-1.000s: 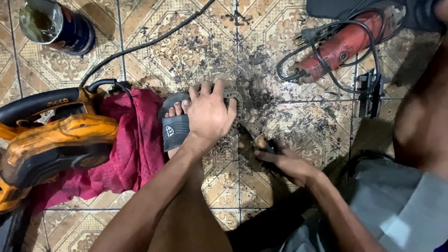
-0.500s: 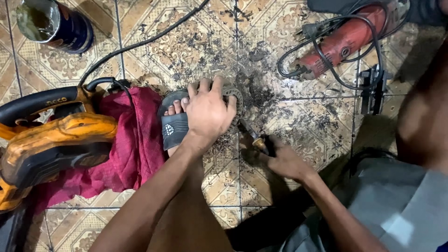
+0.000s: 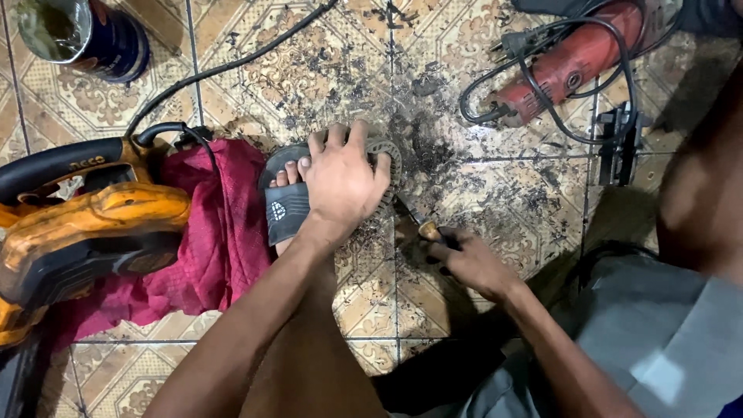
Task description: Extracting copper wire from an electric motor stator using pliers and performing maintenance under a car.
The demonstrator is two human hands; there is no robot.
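A makeshift floor workshop: grime is covering the patterned ceramic-tile floor (image 3: pixel 495 193), with a red corded angle grinder (image 3: pixel 573 66) and an orange power tool (image 3: pixel 85 232) lying around.

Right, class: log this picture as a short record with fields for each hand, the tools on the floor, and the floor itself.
left hand: left hand pressed flat on a round ribbed part on the floor
right hand: right hand grips a slim tool whose tip points at the part
foot: sandal beside the left hand
left side: orange power tool on a red cloth
top right: red grinder with coiled cord
top left: dark can
floor: patterned tiles, dark grime around the part
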